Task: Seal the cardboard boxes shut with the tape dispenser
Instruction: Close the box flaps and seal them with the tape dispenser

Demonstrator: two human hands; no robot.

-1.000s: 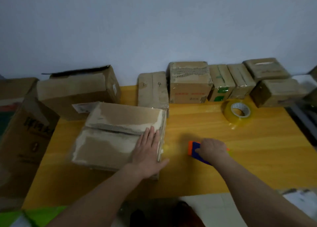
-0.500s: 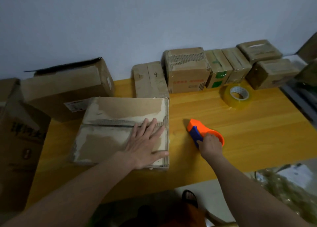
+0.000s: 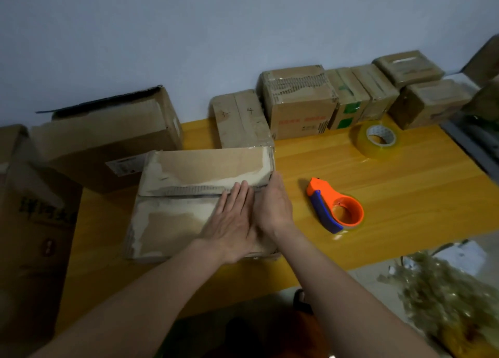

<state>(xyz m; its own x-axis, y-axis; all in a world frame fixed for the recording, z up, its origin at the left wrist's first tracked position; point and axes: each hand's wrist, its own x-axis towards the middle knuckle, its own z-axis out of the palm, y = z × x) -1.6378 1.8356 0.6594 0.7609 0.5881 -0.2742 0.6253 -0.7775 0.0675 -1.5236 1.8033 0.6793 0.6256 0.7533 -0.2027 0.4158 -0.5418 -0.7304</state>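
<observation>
The cardboard box [image 3: 199,203] sits at the near left of the yellow wooden table [image 3: 391,184], its two top flaps meeting in a seam that runs left to right, which is also the box's long axis. The far flap rides a little proud of the near one, and that looks to be why both hands are on it. The left hand [image 3: 232,222] lies flat with straight fingers pressing the near flap beside the seam. The right hand [image 3: 274,205] touches it at the box's right end, fingers reaching over the edge by the seam; I cannot tell whether they curl round the corner or just press.

Just to the right, apart from both hands, the orange and blue tape dispenser [image 3: 333,206] lies on the table, nose pointing away toward the wall, round body nearer me. A spare roll of clear tape [image 3: 378,139] rests farther back, before a row of small taped boxes [image 3: 337,98].
</observation>
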